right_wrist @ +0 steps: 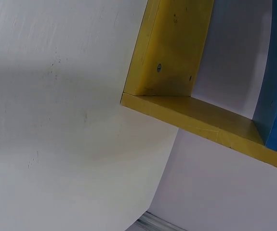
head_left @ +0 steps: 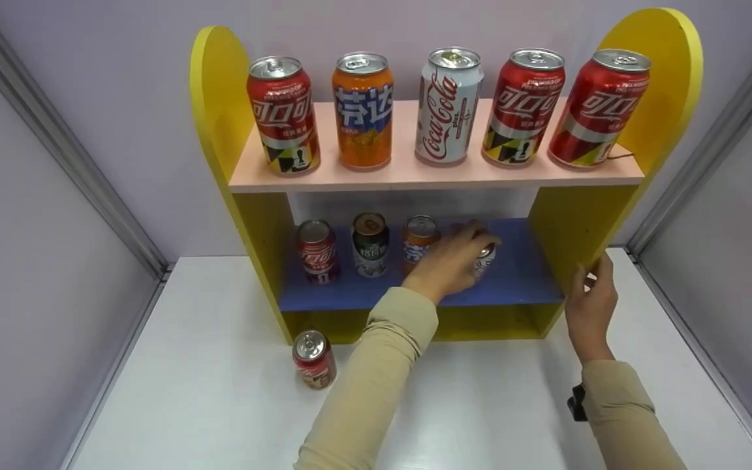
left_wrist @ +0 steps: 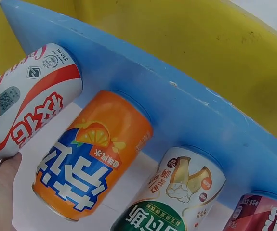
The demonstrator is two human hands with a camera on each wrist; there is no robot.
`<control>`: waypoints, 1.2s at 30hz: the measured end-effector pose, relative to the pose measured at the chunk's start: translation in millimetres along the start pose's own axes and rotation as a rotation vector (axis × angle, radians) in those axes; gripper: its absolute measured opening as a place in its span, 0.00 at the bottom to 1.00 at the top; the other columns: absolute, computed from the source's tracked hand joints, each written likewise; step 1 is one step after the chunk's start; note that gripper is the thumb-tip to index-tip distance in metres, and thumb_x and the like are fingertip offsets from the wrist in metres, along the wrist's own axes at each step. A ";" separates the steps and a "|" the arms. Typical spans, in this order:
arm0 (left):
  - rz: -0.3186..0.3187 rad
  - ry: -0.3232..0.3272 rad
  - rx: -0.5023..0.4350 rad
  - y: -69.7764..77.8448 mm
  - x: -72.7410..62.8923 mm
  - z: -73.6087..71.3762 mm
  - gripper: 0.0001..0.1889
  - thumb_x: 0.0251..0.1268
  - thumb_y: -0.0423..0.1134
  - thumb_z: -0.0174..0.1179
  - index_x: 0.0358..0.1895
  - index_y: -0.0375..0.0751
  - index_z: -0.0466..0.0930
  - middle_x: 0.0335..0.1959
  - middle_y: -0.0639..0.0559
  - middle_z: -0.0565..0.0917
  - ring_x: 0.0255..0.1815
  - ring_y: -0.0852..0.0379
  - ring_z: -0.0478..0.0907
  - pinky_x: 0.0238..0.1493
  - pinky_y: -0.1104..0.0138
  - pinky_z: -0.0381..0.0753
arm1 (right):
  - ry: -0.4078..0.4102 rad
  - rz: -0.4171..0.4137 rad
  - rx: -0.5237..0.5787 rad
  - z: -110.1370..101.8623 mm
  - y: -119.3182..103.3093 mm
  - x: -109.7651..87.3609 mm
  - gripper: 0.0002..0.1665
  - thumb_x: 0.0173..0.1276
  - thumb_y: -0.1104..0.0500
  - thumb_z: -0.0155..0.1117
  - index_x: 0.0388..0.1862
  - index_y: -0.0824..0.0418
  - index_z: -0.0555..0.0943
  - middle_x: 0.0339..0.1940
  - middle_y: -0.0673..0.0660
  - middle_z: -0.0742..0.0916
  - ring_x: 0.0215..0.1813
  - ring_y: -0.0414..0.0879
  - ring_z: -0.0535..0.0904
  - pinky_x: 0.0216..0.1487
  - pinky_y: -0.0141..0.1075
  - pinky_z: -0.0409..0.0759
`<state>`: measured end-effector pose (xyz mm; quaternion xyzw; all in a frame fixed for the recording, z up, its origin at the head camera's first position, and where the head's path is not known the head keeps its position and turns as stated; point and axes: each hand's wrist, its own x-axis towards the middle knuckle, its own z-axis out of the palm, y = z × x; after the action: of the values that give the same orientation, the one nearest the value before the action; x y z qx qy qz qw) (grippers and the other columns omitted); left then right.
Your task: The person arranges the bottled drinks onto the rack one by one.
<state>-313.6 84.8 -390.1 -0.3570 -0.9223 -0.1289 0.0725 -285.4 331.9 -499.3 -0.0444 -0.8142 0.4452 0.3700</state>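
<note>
My left hand (head_left: 451,261) reaches onto the blue lower shelf and grips a white Coca-Cola can (left_wrist: 37,98) with red lettering. In the left wrist view the can's base is against the blue board, with a fingertip and thumb at its sides. Beside it stand an orange Fanta can (left_wrist: 92,156), a green and white can (head_left: 370,245) and a red Coca-Cola can (head_left: 318,252). My right hand (head_left: 591,310) rests at the outer side of the yellow right panel (head_left: 585,222), fingers loosely bent; only a sliver of it shows in the right wrist view.
On the pink top shelf (head_left: 389,181) stand several cans: red Coca-Cola, orange Fanta and a white Coca-Cola plus. Another red can (head_left: 314,359) stands on the white table (head_left: 219,405), in front of the rack's left foot. Pale walls enclose the table.
</note>
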 end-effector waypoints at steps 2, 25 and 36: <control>-0.010 -0.026 0.008 -0.5 1.4 -1.0 0.33 0.61 0.36 0.69 0.70 0.55 0.71 0.71 0.52 0.67 0.67 0.53 0.69 0.69 0.64 0.68 | -0.006 0.004 -0.003 -0.6 0.2 -0.2 0.25 0.80 0.59 0.48 0.71 0.65 0.65 0.56 0.65 0.79 0.56 0.49 0.75 0.48 0.25 0.72; 0.007 0.081 0.445 -0.7 19.7 12.2 0.29 0.71 0.31 0.59 0.71 0.59 0.70 0.72 0.59 0.69 0.74 0.59 0.62 0.73 0.64 0.61 | 0.010 -0.030 -0.017 -1.7 1.7 1.4 0.23 0.80 0.61 0.49 0.70 0.67 0.66 0.56 0.66 0.80 0.56 0.49 0.76 0.48 0.23 0.71; -0.061 0.170 0.468 -0.4 20.6 22.7 0.31 0.68 0.31 0.63 0.72 0.56 0.70 0.71 0.55 0.70 0.72 0.55 0.64 0.68 0.60 0.69 | -0.005 -0.010 -0.015 -0.9 1.2 0.5 0.24 0.80 0.60 0.48 0.71 0.65 0.64 0.57 0.65 0.79 0.57 0.53 0.75 0.48 0.24 0.71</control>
<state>-329.9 104.2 -407.2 -0.2902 -0.9280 0.0567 0.2268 -285.5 333.4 -499.6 -0.0422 -0.8188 0.4372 0.3695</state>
